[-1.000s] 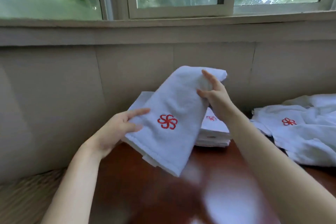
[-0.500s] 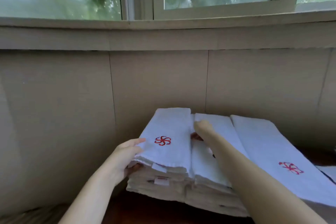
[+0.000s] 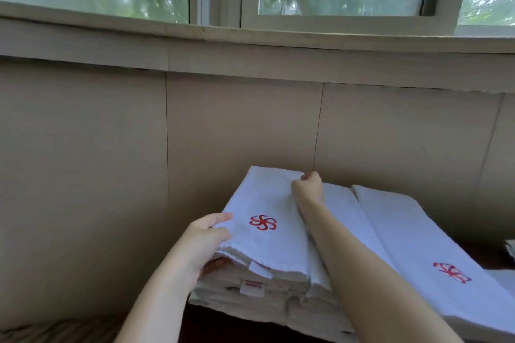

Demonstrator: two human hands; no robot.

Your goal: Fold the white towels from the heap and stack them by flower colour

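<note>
Person setting folded towel [image 3: 267, 220] on top of left stack [image 3: 250, 287], at 6 o'clock in view, against wall [image 3: 111, 161]. Red flower [image 3: 262, 222] facing up.

Left hand [image 3: 207, 242] gripping near left corner, thumb on top, fingers curled under edge. Right hand [image 3: 308, 186] pinching far right corner at 12 o'clock of towel, fingers curled on cloth.

Second stack [image 3: 348, 231] lying just beside at 3 o'clock, third stack [image 3: 418, 245] beyond.

Judgement: squaring edges with stack below before letting go; keeping fold tight, flower matching red pile.
</note>
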